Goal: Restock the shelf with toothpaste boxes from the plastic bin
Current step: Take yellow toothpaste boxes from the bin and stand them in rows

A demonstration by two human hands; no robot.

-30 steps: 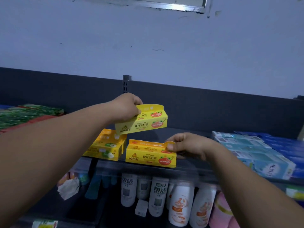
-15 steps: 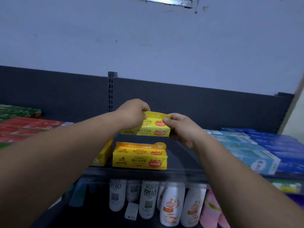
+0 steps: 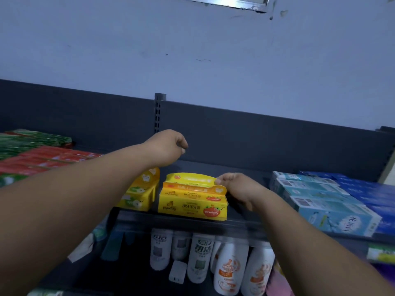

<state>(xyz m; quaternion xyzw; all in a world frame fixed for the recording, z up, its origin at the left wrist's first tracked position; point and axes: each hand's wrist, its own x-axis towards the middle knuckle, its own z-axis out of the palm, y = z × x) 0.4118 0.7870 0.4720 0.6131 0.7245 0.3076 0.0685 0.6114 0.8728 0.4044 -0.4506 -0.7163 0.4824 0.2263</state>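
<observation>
On the dark top shelf (image 3: 175,218) a yellow strawberry toothpaste box (image 3: 192,205) stands at the front edge. A second yellow toothpaste box (image 3: 189,178) lies right behind it. My right hand (image 3: 237,186) pinches the right end of that rear box, fingers curled at its corner. Above the shelf and to the left of the rear box, my left hand (image 3: 168,147) hangs with loosely curled fingers and holds nothing. Another yellow box (image 3: 139,194), with a green apple print, sits to the left, partly hidden by my left forearm. The plastic bin is out of view.
Light blue boxes (image 3: 320,201) fill the shelf on the right, red and green packs (image 3: 42,157) the left. A dark back panel with a slotted upright (image 3: 158,112) stands behind. White bottles (image 3: 201,257) line the shelf below.
The box held in both hands has come down onto the shelf behind the front box. My left hand has let go and lifted away; my right hand stays at the box's right end.
</observation>
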